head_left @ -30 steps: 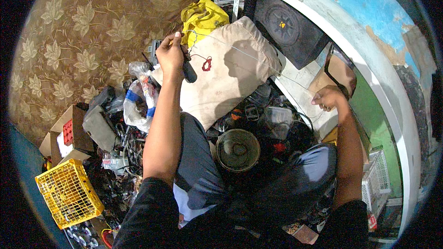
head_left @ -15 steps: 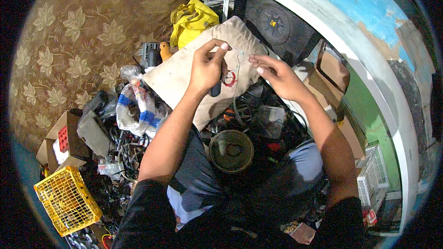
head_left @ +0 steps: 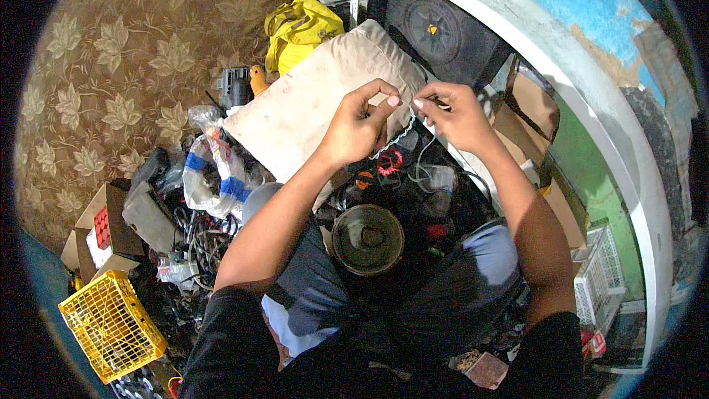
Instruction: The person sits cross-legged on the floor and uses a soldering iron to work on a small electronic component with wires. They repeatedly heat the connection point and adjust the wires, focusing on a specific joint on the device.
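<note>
My left hand [head_left: 362,124] and my right hand [head_left: 459,117] are raised close together in front of the cushion, thumbs and forefingers pinched. Between their fingertips runs a thin pale wire, and both hands grip it. A twisted pale green-and-white wire [head_left: 399,137] slants down from there, passing beside my left hand. Near its lower end is a small red ring [head_left: 389,163] that looks like a wound coil; whether it is joined to the wire I cannot tell. The other fingers of my left hand are curled, and what lies inside them is hidden.
A beige cushion [head_left: 295,114] lies beyond my hands. Below stands a round lidded container [head_left: 367,240] between my legs. Tangled cables [head_left: 203,244] and a yellow crate [head_left: 112,325] are at left. A black speaker [head_left: 432,29], cardboard boxes [head_left: 533,103] and a white basket [head_left: 600,273] are at right.
My hands have come together, fingertips now pinching the wire. The red ring sits lower, off the cushion. A dark handle below my left hand no longer shows.
</note>
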Demonstrator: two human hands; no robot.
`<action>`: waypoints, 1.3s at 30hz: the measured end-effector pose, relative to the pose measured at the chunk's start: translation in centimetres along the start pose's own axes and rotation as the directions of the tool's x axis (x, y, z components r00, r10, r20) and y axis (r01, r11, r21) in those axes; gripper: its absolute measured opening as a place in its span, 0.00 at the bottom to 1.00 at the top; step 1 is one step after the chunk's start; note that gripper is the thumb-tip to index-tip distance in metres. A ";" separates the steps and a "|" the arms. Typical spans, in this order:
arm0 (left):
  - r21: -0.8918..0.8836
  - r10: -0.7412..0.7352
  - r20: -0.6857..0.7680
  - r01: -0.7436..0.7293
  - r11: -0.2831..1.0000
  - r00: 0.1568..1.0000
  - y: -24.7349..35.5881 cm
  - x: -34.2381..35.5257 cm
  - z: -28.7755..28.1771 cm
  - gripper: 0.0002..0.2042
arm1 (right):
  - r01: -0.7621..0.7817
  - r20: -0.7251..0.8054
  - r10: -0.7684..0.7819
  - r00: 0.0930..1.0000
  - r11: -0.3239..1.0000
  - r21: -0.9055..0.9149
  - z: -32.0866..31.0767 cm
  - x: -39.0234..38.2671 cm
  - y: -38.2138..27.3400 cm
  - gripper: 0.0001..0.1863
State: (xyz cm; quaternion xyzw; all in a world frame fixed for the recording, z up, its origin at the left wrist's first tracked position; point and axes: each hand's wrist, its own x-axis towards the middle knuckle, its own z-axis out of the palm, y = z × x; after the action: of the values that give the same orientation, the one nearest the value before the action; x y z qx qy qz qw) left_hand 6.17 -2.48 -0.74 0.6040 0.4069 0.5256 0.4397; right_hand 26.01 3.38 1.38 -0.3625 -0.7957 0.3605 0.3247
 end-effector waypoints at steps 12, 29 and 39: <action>0.429 0.139 -0.204 -0.039 0.902 0.969 -0.5 0.4 0.6 0.06 | -0.486 0.372 0.314 0.874 0.598 0.638 -2.7 -0.8 -1.4 0.10; 0.661 0.298 -0.148 -0.129 0.739 0.943 -1.4 0.0 0.8 0.04 | -0.379 0.286 0.274 0.918 0.819 0.431 -0.9 -1.5 -2.9 0.10; 0.438 0.265 -0.137 -0.182 0.881 0.954 -0.6 -0.1 1.3 0.04 | -0.070 -0.099 0.068 0.993 0.998 -0.010 1.5 -0.9 -1.9 0.10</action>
State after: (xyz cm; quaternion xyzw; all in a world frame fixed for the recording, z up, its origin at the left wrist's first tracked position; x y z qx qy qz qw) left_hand 7.46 -2.49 -1.45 0.6736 0.4783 0.5291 0.1939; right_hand 24.69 1.24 1.90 -0.4094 -0.7682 0.3478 0.3484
